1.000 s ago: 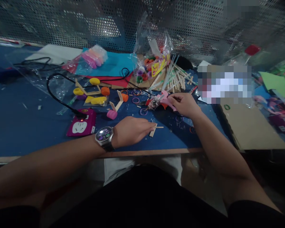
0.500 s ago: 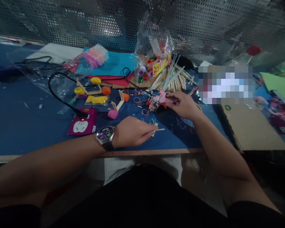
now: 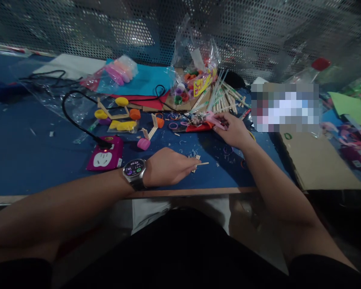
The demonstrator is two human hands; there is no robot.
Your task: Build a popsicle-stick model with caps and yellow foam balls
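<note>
Pink glue gun [image 3: 211, 118] clamped in right hand [image 3: 234, 131], now farther back; left hand [image 3: 168, 166] pinching stick [image 3: 203, 163]

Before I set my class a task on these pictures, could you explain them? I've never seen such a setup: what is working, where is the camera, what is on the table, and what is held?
No machine is at work: you are seeing one person's two bare hands. Every picture comes from a single camera worn on that person's head, looking forward and down.

The left hand, the one by the watch, holds a thin stick beside some short sticks. The right hand holds a pink glue gun.

On the blue table lie a purple socket, two stick frames with coloured caps, a clear bag of more caps, long sticks and, at the right, cardboard. One patch is blurred out, so I cannot tell what is there.
</note>
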